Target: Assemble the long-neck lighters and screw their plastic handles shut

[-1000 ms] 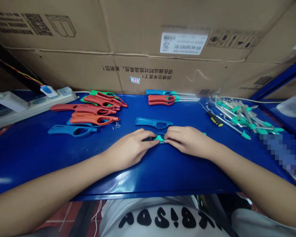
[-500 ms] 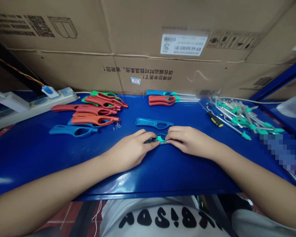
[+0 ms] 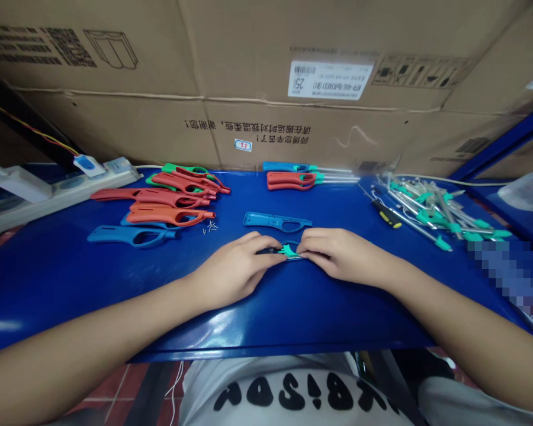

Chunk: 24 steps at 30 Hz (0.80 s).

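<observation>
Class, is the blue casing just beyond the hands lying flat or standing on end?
Lying flat: the blue casing rests on the table, broad face up.

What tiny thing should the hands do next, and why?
I'd probably press the green trigger piece down gently before letting go. The fingertips of the left hand and right hand are at it, and they hide whether it fits snugly. The blue lighter-handle shell lies loose just beyond, so it can wait.

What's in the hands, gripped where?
A green part: the left hand pinches around its left end, the right hand its right end. Exact finger contact is hidden.
</observation>
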{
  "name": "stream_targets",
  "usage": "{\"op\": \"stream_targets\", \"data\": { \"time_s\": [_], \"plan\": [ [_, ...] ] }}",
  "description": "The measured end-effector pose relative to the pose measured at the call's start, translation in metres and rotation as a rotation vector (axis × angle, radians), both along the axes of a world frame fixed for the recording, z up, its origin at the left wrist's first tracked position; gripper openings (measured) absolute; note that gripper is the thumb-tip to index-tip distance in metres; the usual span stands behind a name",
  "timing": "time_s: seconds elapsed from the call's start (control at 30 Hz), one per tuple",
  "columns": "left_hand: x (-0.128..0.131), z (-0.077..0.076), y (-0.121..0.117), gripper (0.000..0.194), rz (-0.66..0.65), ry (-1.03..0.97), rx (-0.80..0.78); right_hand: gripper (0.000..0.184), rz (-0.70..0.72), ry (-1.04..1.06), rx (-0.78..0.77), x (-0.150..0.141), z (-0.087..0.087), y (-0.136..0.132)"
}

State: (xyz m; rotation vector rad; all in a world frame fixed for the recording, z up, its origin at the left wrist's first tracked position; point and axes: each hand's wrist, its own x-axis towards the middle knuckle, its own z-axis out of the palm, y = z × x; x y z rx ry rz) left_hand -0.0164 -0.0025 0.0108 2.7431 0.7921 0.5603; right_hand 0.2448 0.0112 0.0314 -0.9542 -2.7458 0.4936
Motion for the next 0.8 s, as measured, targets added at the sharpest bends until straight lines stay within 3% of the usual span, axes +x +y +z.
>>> {"op": "stream_targets", "data": {
  "time_s": [0.37,0.67,0.8],
  "plan": [
    [0.0005,0.0016,0.0007,0.035,-0.008,0.029,0.007,0.022,0.032,-0.155,0.100,-0.0018,0.0027,-0.0031],
    [0.0009,0.0030,-0.0018,0.042,-0.011,0.155,0.085,0.023,0.043,-0.069,0.030,0.0001,0.0011,-0.0003],
    [-0.0004,0.0026,-0.0028,0.043,-0.012,0.176,0.113,0.021,0.008,0.108,0.039,0.0027,0.0032,0.0010]
  ]
}}
